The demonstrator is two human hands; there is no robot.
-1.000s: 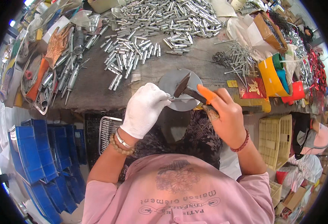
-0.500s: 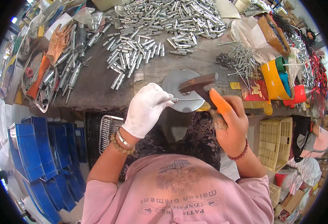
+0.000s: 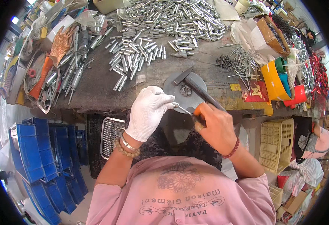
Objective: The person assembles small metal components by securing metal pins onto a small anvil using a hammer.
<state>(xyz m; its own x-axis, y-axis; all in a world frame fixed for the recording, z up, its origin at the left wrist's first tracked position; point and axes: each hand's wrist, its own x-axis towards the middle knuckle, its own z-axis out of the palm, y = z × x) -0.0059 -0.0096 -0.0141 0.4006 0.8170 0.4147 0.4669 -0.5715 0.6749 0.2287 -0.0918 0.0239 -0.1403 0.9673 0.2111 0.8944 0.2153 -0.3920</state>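
Note:
My left hand, in a white knit glove, pinches a short silver metal tube just off the bench's near edge. A thin metal rod runs from that tube to the fingers of my bare right hand, which are closed around its other end. Something dark shows under those fingers; its kind is hard to make out. A hammer rests on the round grey metal plate, its handle slanting toward my right hand. On the plate, beside the hammer head, is a rough worn patch.
Silver metal tubes are heaped at the back. Thin rods and dark small parts lie right, near a yellow container. Tools and an orange glove crowd the left. Blue bins and a cream crate flank me below.
My right hand has let go of the hammer, now lying on the plate, and has moved down and nearer to grip the rod. The left hand still holds the tube, slightly lower.

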